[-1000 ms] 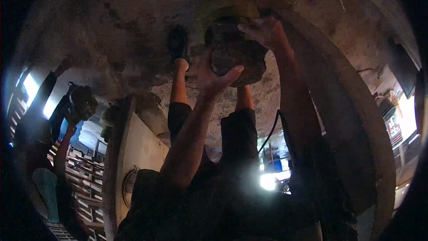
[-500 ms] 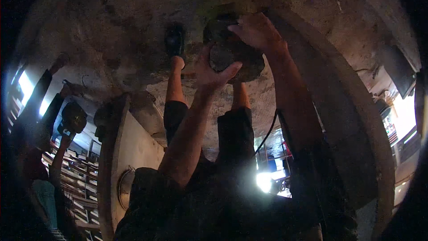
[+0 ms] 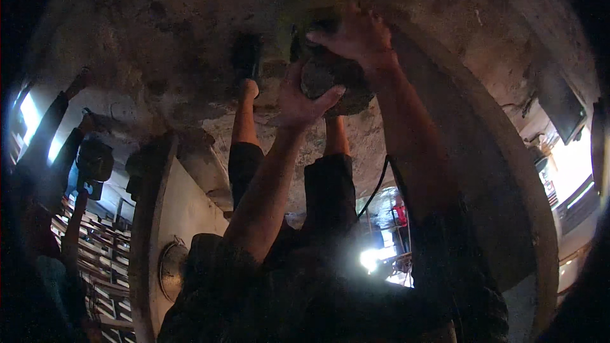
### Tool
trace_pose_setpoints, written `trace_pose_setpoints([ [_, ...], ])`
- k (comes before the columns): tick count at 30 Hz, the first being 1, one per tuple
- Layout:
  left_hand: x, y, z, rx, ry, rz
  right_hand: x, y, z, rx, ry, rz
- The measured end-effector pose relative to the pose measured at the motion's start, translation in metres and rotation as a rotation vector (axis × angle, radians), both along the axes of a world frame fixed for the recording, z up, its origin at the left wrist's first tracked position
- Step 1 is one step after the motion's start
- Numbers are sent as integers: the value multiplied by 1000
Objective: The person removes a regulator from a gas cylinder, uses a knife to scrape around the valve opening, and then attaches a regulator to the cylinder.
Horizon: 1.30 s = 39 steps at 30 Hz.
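In the dim upper middle, a rough dark grey lump (image 3: 323, 76) is between my two hands; its kind cannot be made out. My left hand (image 3: 300, 100) cups its near left side, thumb and fingers curved round it. My right hand (image 3: 357, 39) reaches over the far right side, its thumb pointing left and its fingers bent over a dark, shadowed area. What lies under those fingers is hidden. My bare leg with a dark shoe (image 3: 248, 54) is just left of the hands.
A long curved edge (image 3: 502, 114) sweeps down the right side. At left stands a pale panel (image 3: 184, 200) with a round metal pan (image 3: 170, 270). Another person's arm (image 3: 75, 216) and a dark object (image 3: 95, 160) are beyond. A black cable (image 3: 379, 184) hangs near a bright light (image 3: 370, 260).
My right hand has shifted slightly left and farther away over the dark lump. My left hand keeps its cupped hold; the whole view has swung slightly.
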State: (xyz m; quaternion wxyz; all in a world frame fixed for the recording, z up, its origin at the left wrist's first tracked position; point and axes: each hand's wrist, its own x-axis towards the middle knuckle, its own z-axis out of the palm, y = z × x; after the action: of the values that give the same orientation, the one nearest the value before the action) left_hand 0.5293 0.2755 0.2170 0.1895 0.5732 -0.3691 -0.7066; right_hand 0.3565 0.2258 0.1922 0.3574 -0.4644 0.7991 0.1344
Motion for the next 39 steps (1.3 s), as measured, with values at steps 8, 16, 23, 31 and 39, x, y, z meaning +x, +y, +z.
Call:
trace_pose_setpoints([
  [8,-22,-15,6,-215,-4,-113,-6,8,-78,48,-240,13],
  [16,-4,-9,1,-305,-232,-270,1,12,-70,-250,-336,-24],
  [23,-18,-15,3,-269,-143,-261,-16,16,-86,-320,-535,-175],
  [31,-13,-18,4,-240,-168,-280,-16,4,-62,-196,-395,-100],
  [39,-15,-14,2,-221,-87,-192,-14,-13,-28,-83,-327,-104],
])
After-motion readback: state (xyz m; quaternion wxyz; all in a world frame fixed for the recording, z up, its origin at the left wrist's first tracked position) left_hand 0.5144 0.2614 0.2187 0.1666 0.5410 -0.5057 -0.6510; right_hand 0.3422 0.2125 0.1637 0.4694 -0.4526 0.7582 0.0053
